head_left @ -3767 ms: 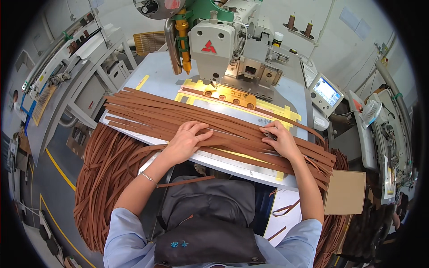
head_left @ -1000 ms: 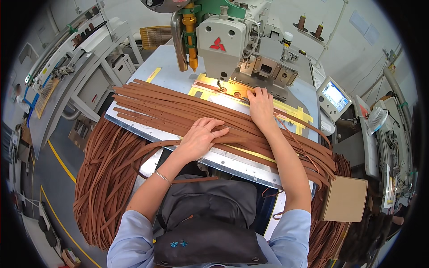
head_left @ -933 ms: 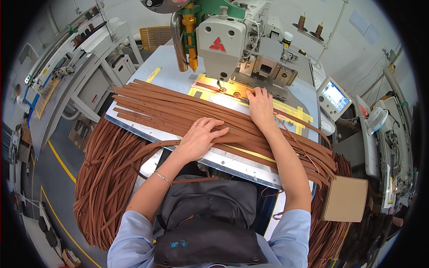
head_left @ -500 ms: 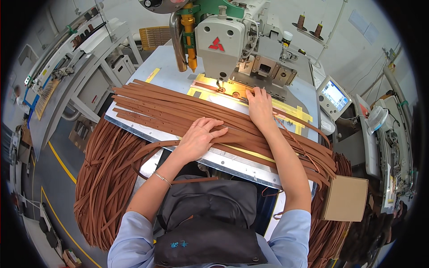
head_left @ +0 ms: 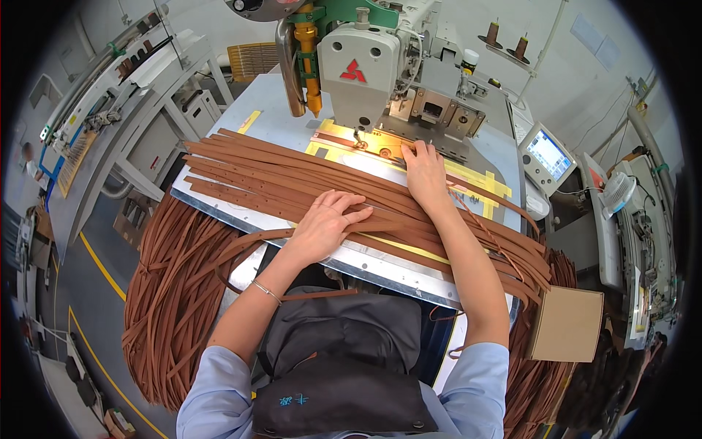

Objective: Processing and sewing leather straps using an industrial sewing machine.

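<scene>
Across the table point(head_left: 241, 128) lies a thick sheaf of brown straps point(head_left: 278, 172), fanned from the far left corner toward the near right edge, with both ends spilling off: a big heap hangs to the floor on my left and another bundle droops off the right side. My left hand point(head_left: 325, 223) rests flat on the sheaf near the front edge, fingers spread and open, pinning the straps down and gripping nothing. My right hand point(head_left: 423, 170) reaches further in, palm down with fingers extended, pressing one strap onto the yellow plate point(head_left: 468, 175) just right of the sewing head point(head_left: 362, 62); I cannot tell whether the fingertips pinch that strap or only press on it. The strap end sits under the needle area, touching the plate.

I judge these straps to be leather-like: limp along their length, fairly firm across their width, light singly but draggy as a bundle because of the hanging weight. They look smooth enough to slide over one another, so a flat palm holds them better than a pinch. Taking a single strap near its end, close to the plate, seems the surest hold. A control screen point(head_left: 548, 155) stands to the right, and a cardboard box point(head_left: 567, 323) sits by the right bundle.
</scene>
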`<action>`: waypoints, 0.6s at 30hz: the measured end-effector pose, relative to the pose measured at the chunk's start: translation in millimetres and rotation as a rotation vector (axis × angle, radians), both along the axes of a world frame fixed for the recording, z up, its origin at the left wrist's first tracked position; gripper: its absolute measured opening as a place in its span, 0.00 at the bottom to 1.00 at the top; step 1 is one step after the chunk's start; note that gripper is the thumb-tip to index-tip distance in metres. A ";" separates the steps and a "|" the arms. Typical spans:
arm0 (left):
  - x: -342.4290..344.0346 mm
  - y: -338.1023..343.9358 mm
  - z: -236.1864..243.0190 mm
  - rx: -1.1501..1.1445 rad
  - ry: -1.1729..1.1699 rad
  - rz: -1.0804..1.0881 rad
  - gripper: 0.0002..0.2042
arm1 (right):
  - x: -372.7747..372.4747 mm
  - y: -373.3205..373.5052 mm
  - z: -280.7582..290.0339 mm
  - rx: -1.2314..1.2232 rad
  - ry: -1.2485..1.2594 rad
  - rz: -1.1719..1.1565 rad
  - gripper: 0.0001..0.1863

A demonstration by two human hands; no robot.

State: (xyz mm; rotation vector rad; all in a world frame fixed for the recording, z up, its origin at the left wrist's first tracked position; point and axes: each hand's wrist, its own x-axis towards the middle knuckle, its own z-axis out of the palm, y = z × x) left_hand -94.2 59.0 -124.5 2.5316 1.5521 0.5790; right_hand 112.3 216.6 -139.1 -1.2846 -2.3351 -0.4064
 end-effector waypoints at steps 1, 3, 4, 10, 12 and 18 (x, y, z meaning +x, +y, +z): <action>0.0 0.3 0.0 -0.004 -0.009 -0.003 0.23 | 0.1 0.4 -0.2 -0.002 -0.004 -0.004 0.19; 0.4 0.0 0.9 -0.009 -0.007 -0.003 0.22 | 0.0 1.1 -0.7 0.000 -0.011 -0.007 0.19; 0.6 -0.1 1.0 -0.013 -0.004 -0.003 0.22 | 0.0 1.4 -1.0 0.003 -0.017 -0.011 0.19; -0.7 2.0 -2.4 0.006 0.012 0.002 0.23 | -0.4 1.5 -1.9 0.039 -0.014 -0.002 0.19; -1.0 2.4 -2.1 -0.003 0.008 0.002 0.23 | -0.7 2.1 -1.0 0.026 -0.018 -0.003 0.19; -0.6 1.9 -1.4 -0.011 0.002 0.005 0.23 | -1.2 2.3 -2.1 0.024 -0.029 -0.012 0.17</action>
